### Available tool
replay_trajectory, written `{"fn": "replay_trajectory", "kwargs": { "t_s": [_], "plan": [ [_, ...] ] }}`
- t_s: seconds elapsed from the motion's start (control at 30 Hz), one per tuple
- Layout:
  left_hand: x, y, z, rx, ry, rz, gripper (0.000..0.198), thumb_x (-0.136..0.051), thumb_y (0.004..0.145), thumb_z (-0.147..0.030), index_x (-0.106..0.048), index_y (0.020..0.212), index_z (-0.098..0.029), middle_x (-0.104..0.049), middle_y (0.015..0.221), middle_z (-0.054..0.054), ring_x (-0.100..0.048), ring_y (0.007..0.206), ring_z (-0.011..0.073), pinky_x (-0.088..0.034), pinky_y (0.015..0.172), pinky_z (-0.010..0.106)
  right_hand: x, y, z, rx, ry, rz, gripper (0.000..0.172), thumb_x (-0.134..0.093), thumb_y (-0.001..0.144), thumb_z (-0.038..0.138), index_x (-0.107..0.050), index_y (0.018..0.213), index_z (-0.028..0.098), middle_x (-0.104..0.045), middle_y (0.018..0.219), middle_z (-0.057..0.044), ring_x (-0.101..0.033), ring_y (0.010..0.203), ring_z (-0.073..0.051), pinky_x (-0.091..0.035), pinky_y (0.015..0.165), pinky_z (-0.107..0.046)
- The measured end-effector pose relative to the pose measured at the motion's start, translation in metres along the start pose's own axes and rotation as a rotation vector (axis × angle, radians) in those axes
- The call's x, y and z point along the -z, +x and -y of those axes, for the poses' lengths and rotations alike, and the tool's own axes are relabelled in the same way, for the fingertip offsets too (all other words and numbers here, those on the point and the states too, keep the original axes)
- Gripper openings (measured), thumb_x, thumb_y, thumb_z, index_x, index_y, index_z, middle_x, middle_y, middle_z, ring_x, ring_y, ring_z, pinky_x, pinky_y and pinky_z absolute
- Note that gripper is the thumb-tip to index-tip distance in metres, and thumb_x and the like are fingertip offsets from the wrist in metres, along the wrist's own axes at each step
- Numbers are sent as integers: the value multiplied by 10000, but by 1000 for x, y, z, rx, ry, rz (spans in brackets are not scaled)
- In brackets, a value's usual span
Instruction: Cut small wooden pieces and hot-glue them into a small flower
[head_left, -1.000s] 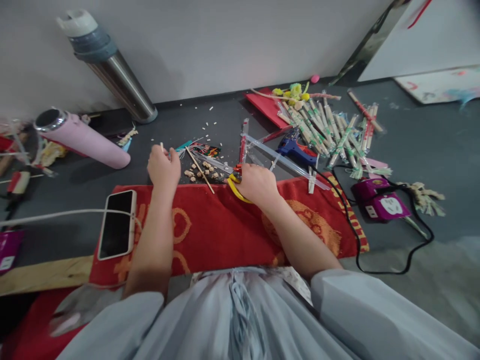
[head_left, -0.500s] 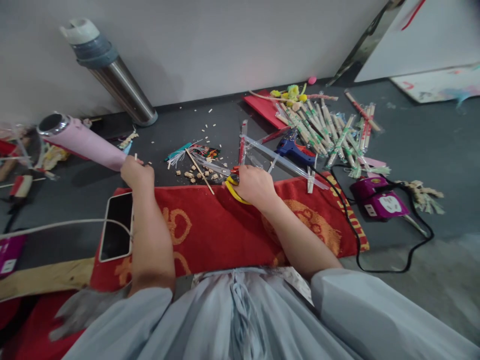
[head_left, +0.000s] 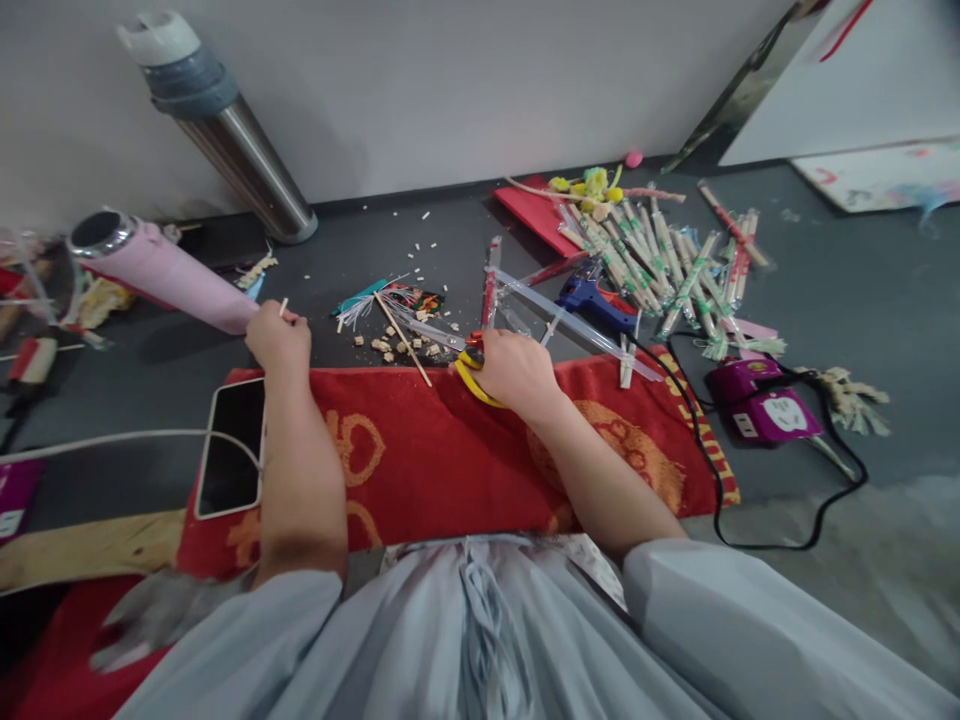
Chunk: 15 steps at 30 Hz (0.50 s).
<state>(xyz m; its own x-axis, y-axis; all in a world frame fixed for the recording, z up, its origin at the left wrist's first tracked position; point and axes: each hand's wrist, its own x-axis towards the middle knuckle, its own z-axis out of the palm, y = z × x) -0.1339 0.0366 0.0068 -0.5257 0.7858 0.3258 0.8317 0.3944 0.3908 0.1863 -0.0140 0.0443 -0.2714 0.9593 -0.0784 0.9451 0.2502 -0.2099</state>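
Note:
My left hand (head_left: 279,338) is closed beside the pink tumbler (head_left: 176,275). A short pale stick (head_left: 283,307) pokes up from between its fingers. My right hand (head_left: 519,372) is wrapped around a pair of scissors with yellow handles (head_left: 477,386), over the edge of the red towel (head_left: 442,450). Their blades point left, over cut wooden bits (head_left: 386,347) and a thin wooden stick (head_left: 403,340). Clear glue sticks (head_left: 581,315) and a blue glue gun (head_left: 592,300) lie just beyond my right hand.
A steel thermos (head_left: 247,155) stands at the back left. Several wrapped stick bundles (head_left: 637,255) are heaped at the back right, near a purple power socket (head_left: 761,400) with a black cord. A phone (head_left: 231,450) with a white cable lies by my left forearm.
My left hand has shifted and turned slightly, so the short stick in its fingers shows more. My right hand keeps its hold on the scissors, and the whole view has moved a little.

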Motion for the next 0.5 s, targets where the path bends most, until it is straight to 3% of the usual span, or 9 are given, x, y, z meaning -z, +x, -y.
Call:
{"fn": "replay_trajectory", "kwargs": {
  "t_s": [0.2, 0.33, 0.5],
  "plan": [
    [8, -3, -9, -54, 56, 45, 215, -561, 725, -205, -361, 647, -206, -402, 674, -3, -458, 732, 180, -397, 754, 388, 1, 1, -1, -8, 19, -5, 454, -464, 848, 518, -627, 994, 120, -702, 1024, -153, -681, 893, -293, -512, 701, -358],
    [8, -14, -29, -163, 54, 33, 254, -508, 742, -177, -284, 631, -218, -515, 764, 62, -544, 858, 244, -417, 806, 399, 3, 0, -1, -5, 29, 5, 440, -460, 847, 496, -628, 996, 118, -699, 1035, -162, -677, 911, -295, -509, 707, -356],
    [3, -25, -54, -253, -41, 86, 248, -514, 732, -156, -301, 623, -222, -508, 758, 62, -551, 881, 245, -415, 835, 398, 4, 0, -1, -10, 35, 24, 416, -459, 848, 474, -631, 991, 124, -701, 1030, -167, -670, 938, -294, -504, 716, -351]
  ]
}}
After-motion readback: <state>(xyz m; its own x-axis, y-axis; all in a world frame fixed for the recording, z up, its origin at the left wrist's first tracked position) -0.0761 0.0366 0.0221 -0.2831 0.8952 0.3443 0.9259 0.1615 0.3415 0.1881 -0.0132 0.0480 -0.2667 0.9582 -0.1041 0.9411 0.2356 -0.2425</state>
